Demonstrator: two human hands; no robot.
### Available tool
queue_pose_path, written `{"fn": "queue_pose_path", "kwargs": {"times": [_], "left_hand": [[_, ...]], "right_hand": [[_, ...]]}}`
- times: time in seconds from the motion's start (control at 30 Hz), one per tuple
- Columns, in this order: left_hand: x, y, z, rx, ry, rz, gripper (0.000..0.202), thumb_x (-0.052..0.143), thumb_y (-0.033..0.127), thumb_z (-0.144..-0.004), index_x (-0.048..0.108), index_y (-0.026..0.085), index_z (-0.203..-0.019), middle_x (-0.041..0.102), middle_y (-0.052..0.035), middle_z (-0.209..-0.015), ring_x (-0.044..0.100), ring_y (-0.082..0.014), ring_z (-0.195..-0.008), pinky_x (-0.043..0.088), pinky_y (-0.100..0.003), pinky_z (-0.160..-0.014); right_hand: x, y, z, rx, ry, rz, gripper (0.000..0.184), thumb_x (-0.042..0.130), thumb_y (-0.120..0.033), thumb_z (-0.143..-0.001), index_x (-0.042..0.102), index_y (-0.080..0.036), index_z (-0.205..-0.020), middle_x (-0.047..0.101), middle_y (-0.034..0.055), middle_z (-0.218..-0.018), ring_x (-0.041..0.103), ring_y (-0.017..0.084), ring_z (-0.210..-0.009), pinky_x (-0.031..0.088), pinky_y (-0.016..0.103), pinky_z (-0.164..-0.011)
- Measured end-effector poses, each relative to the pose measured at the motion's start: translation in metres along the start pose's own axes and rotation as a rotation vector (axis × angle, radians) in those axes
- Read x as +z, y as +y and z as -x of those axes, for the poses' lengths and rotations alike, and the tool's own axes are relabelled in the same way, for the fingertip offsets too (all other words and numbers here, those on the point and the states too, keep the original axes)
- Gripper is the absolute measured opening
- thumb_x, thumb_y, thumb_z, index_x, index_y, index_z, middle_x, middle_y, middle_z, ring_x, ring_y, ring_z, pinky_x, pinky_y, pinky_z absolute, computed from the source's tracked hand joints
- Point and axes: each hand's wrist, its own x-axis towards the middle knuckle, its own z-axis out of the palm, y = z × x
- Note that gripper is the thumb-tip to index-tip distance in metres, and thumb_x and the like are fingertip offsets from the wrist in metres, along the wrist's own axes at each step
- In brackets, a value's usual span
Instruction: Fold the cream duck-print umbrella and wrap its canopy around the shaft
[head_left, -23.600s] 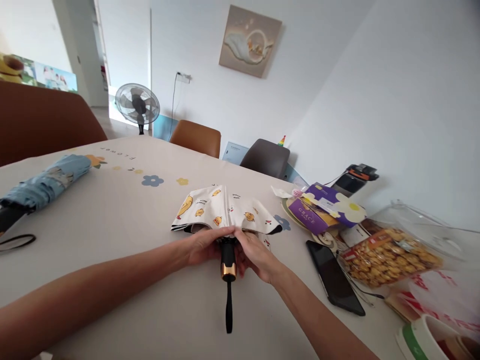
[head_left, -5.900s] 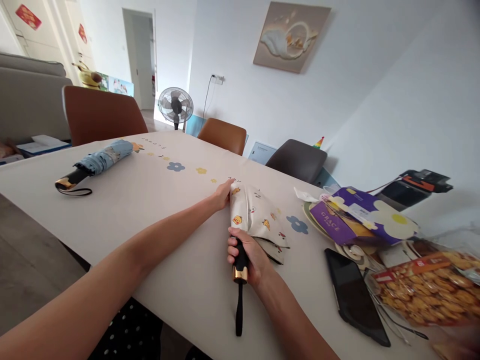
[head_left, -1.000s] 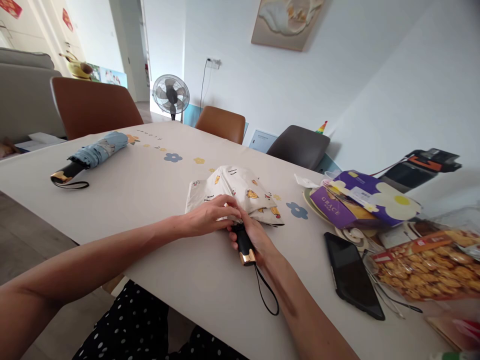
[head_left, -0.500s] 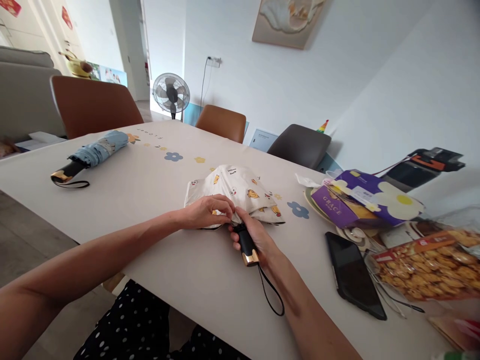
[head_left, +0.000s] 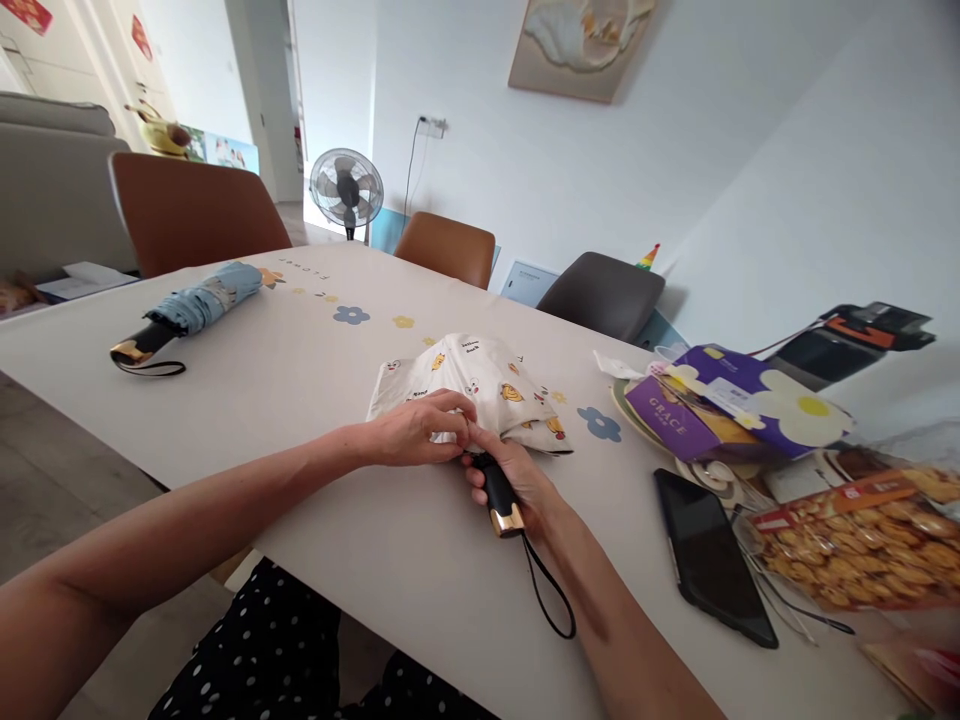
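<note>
A cream folding umbrella [head_left: 487,372] printed with yellow ducks lies loosely collapsed on the table, its black and gold handle pointing toward me. My right hand [head_left: 517,470] is wrapped round the top of that handle, thumb up against the fabric. With fingertips pinched together, my left hand [head_left: 424,425] grips the lower edge of the canopy just beside my right thumb. A black wrist strap [head_left: 551,595] dangles from the handle's end. At the table's left lies a blue folded umbrella [head_left: 206,297], its handle also black and gold.
On the right are a black phone [head_left: 712,550], a purple cake box [head_left: 720,405], a clear pack of cookies [head_left: 862,545] and several cables. Chairs, such as the brown one [head_left: 199,215], stand along the far side of the white table [head_left: 285,400]. A fan [head_left: 347,188] stands behind.
Both hands stay at the neck of the cream umbrella. The left fingers have shifted slightly over the fabric edge. The whole view has moved a little.
</note>
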Motion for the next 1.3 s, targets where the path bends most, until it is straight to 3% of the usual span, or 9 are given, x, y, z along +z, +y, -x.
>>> {"fn": "queue_pose_path", "kwargs": {"times": [0.13,0.23,0.37,0.5,0.57,0.73,0.97,1.17,1.3], "left_hand": [[-0.001,-0.001,0.0,-0.025,-0.003,0.096,0.011,0.053,0.015,-0.077,0.063,0.019,-0.074,0.056,-0.005,-0.112,0.053,-0.0165,-0.105,0.044,-0.027,-0.088],[0.001,-0.004,-0.002,-0.132,0.142,0.151,0.01,0.052,0.018,-0.078,0.062,0.02,-0.08,0.058,-0.0048,-0.111,0.053,-0.0169,-0.106,0.044,-0.028,-0.09],[0.008,-0.006,-0.009,-0.442,0.392,0.141,0.03,0.047,0.031,-0.082,0.053,0.021,-0.109,0.052,-0.008,-0.124,0.051,-0.0206,-0.111,0.043,-0.034,-0.091],[0.013,-0.004,-0.022,-0.691,0.4,0.191,0.053,0.042,0.046,-0.084,0.038,0.018,-0.129,0.049,-0.0128,-0.129,0.052,-0.0255,-0.111,0.041,-0.039,-0.093],[0.012,-0.003,-0.032,-0.649,0.426,0.192,0.055,0.042,0.046,-0.085,0.036,0.018,-0.132,0.047,-0.0127,-0.132,0.045,-0.0263,-0.12,0.035,-0.039,-0.1],[0.006,-0.002,-0.065,-0.585,0.431,0.08,0.057,0.039,0.044,-0.087,0.032,0.019,-0.137,0.019,-0.0096,-0.15,0.012,-0.0229,-0.139,0.012,-0.038,-0.112],[0.007,-0.003,-0.083,-0.538,0.427,-0.052,0.052,0.04,0.042,-0.086,0.038,0.019,-0.133,0.022,-0.0101,-0.149,0.013,-0.0231,-0.139,0.011,-0.041,-0.112],[0.012,0.006,-0.068,-0.528,0.651,-0.02,0.056,0.043,0.037,-0.086,0.03,0.015,-0.136,0.023,-0.0127,-0.148,0.013,-0.022,-0.139,0.013,-0.04,-0.112],[0.011,0.011,-0.065,-0.588,0.649,0.18,0.061,0.044,0.046,-0.085,0.03,0.016,-0.135,0.025,-0.0121,-0.148,0.016,-0.0241,-0.138,0.018,-0.039,-0.11]], "right_hand": [[-0.001,0.0,0.0,-0.002,-0.026,0.014,0.018,0.067,-0.027,-0.072,0.056,-0.014,-0.079,0.052,-0.0011,-0.06,0.043,0.006,-0.041,0.038,0.018,-0.032],[-0.001,0.005,-0.003,-0.038,0.032,0.04,0.017,0.067,-0.024,-0.07,0.056,-0.012,-0.076,0.055,0.0005,-0.06,0.047,0.008,-0.042,0.041,0.019,-0.032],[0.004,0.013,-0.005,-0.114,0.088,0.081,0.016,0.065,-0.024,-0.069,0.056,-0.011,-0.071,0.058,0.0035,-0.059,0.052,0.011,-0.044,0.048,0.024,-0.035],[0.009,0.016,-0.004,-0.163,0.059,0.05,0.017,0.066,-0.025,-0.067,0.054,-0.013,-0.068,0.054,0.0,-0.056,0.044,0.008,-0.037,0.042,0.021,-0.03],[0.009,0.015,-0.002,-0.181,0.009,0.004,0.019,0.067,-0.027,-0.068,0.054,-0.013,-0.069,0.054,-0.0006,-0.058,0.043,0.007,-0.038,0.041,0.019,-0.03],[0.006,0.009,0.005,-0.155,-0.133,-0.163,0.017,0.062,-0.028,-0.075,0.053,-0.014,-0.074,0.053,-0.0016,-0.064,0.041,0.004,-0.041,0.04,0.016,-0.033],[0.007,0.001,0.01,-0.051,-0.152,-0.284,0.02,0.058,-0.027,-0.075,0.042,-0.017,-0.066,0.044,-0.0051,-0.056,0.032,0.003,-0.035,0.032,0.014,-0.028],[0.006,0.001,0.009,-0.264,-0.011,-0.188,0.018,0.062,-0.027,-0.072,0.047,-0.016,-0.069,0.047,-0.0037,-0.058,0.036,0.004,-0.037,0.035,0.016,-0.029],[0.005,0.0,0.01,-0.298,0.049,-0.122,0.019,0.064,-0.028,-0.07,0.049,-0.016,-0.07,0.048,-0.0027,-0.06,0.038,0.005,-0.039,0.037,0.017,-0.03]]}}
